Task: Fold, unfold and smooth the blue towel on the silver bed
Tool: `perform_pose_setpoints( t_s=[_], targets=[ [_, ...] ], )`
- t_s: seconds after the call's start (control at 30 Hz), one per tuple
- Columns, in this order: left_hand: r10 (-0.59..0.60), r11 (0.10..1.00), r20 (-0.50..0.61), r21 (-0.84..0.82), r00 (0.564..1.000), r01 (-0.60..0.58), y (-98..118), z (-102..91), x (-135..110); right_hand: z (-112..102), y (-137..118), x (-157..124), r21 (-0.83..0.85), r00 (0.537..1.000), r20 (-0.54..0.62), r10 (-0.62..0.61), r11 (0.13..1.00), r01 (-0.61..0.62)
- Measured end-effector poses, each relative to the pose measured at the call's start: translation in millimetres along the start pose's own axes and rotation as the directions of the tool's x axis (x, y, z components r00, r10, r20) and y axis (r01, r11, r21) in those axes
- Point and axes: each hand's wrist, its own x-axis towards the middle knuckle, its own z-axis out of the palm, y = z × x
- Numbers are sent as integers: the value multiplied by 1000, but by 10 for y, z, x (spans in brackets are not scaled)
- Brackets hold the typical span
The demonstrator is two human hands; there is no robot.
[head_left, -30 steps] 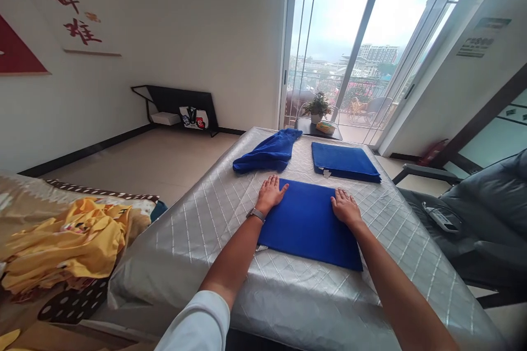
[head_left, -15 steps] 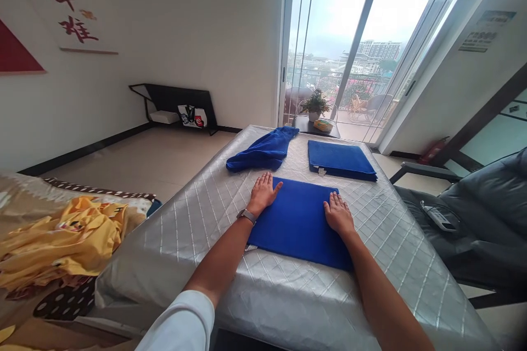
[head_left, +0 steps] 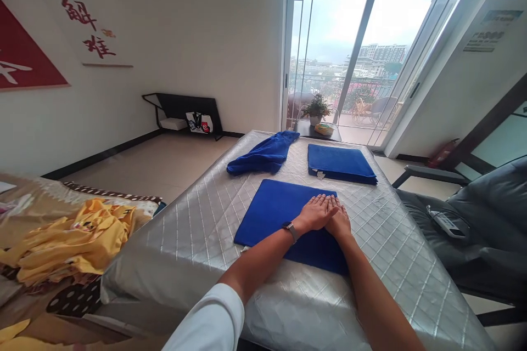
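A blue folded cloth (head_left: 272, 214) lies flat near the front of the silver quilted mattress (head_left: 197, 230). My left hand (head_left: 316, 213), with a watch at the wrist, rests flat on the cloth's right part, fingers stretched out and touching my right hand. Along the cloth's right edge my right hand (head_left: 339, 221) lies palm down, its fingers extended and partly covered by the left. Behind them on the mattress are a neat stack of folded blue cloths (head_left: 341, 162) with a white tag at its corner, and a loosely crumpled blue cloth (head_left: 263, 156).
Yellow clothing (head_left: 82, 236) is heaped on a patterned cover at the left. At the right stands a dark armchair (head_left: 489, 208) with a white remote-like device (head_left: 447, 224) on its seat. A potted plant (head_left: 316, 108) sits on a chair by the sliding glass door.
My left hand has moved right across the folded cloth, from its left side to beside my right hand. My right hand stays at the right edge. The view has shifted slightly left.
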Motion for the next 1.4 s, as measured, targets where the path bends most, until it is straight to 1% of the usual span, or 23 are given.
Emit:
perform_pose_setpoints(
  t_s=[0.07,0.13,0.23,0.37,0.43,0.5,0.57,0.63,0.7,0.77,0.83,0.9,0.97,1.1,1.17,1.23,1.33,1.37,1.4],
  targets=[
    [-72,997,23,2,997,72,-152,-34,-21,-5,-21,14,30,1000,-15,23,999,-23],
    [-132,991,23,20,991,131,-374,-94,-111,-9,-45,31,60,999,-19,44,997,-43],
    [-224,974,25,50,974,223,-765,-222,-339,-12,-62,46,87,998,-15,61,994,-60],
    [-351,932,-1,92,936,350,-1276,-408,-712,-7,-52,53,99,998,-4,63,993,-63],
    [-405,909,-30,96,914,406,-1466,-468,-867,-1,-42,59,99,998,-1,64,993,-64],
    [-437,894,-51,90,898,440,-1581,-491,-968,6,-36,67,94,998,2,67,993,-67],
    [-449,887,-68,85,891,454,-1624,-483,-1011,9,-38,69,84,998,1,67,994,-67],
    [-450,886,-83,82,889,456,-1620,-464,-1013,2,-53,61,59,997,-25,68,996,-66],
    [-451,886,-91,79,888,458,-1602,-451,-1002,-20,-79,36,10,994,-96,52,999,-51],
    [-450,886,-93,78,888,457,-1589,-452,-994,-57,-107,-10,-56,985,-170,9,998,-19],
    [-450,886,-93,81,888,457,-1587,-460,-992,-99,-123,-85,-112,981,-188,-35,994,14],
    [-452,884,-87,86,888,459,-1589,-465,-991,-130,-118,-193,-128,988,-147,-38,992,19],
    [-452,884,-85,90,888,458,-1593,-459,-988,-131,-97,-328,-105,996,-93,-17,994,8],
    [-440,888,-94,105,893,449,-1607,-435,-991,-39,-56,-581,-29,1000,-24,-9,1000,9],
    [-444,885,-89,113,891,452,-1611,-448,-999,19,-53,-652,-3,1000,-3,-1,1000,1],
    [-455,875,-110,131,884,467,-1591,-493,-1006,55,-61,-679,13,1000,14,10,1000,-11],
    [-440,866,-200,164,875,473,-1444,-584,-986,63,-77,-677,27,1000,20,9,1000,-9],
    [-415,876,-215,166,884,452,-1348,-601,-967,59,-81,-674,30,1000,18,8,1000,-8],
    [-374,897,-211,165,903,410,-1227,-600,-943,55,-84,-672,32,1000,15,6,999,-6]
  ],
)
